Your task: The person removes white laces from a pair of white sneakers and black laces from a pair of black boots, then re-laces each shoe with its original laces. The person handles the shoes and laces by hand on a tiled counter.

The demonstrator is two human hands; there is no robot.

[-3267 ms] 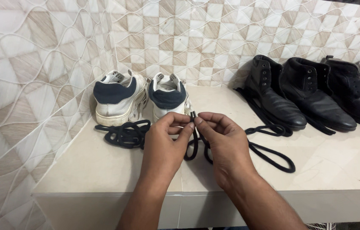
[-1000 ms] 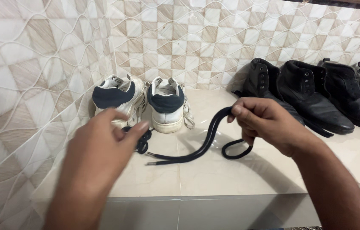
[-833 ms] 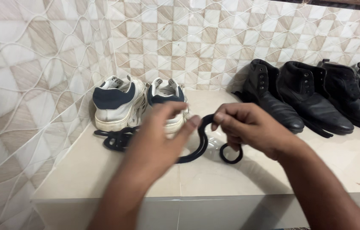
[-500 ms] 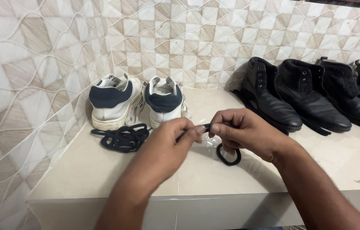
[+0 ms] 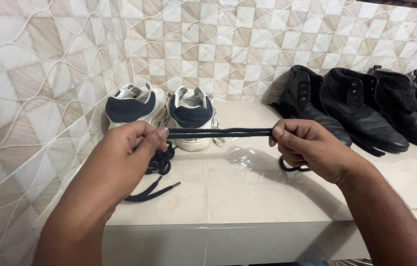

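Both my hands hold one dark shoelace [image 5: 218, 132] up in the air, over the pale stone shelf [image 5: 267, 197]. My left hand [image 5: 127, 155] pinches one end of the folded part between thumb and finger. My right hand [image 5: 307, 148] pinches the other end the same way, with the rest of its fingers curled in.

Half a second ago my hands were close together and the lace was all bunched up between them. Now they are well apart, and the lace is pulled tight. It runs flat and straight from hand to hand, and it looks like two strands lying side by side. So I think the lace is doubled over and smoothed out, with no tangle left in this part.

The rest of it hangs down. A loop [image 5: 295, 167] droops under my right hand and touches the shelf. Under my left hand more dark lace sits in a little pile [image 5: 159, 160], and two tips [image 5: 161, 188] stick out on the shelf toward me. I cannot tell if that pile is the same lace or another one.

Behind the lace stand two white sneakers [image 5: 164, 111] with dark blue heels, against the tiled wall [image 5: 46, 74]. They have no laces that I can see. To the right, black boots [image 5: 366, 108] stand in a row.
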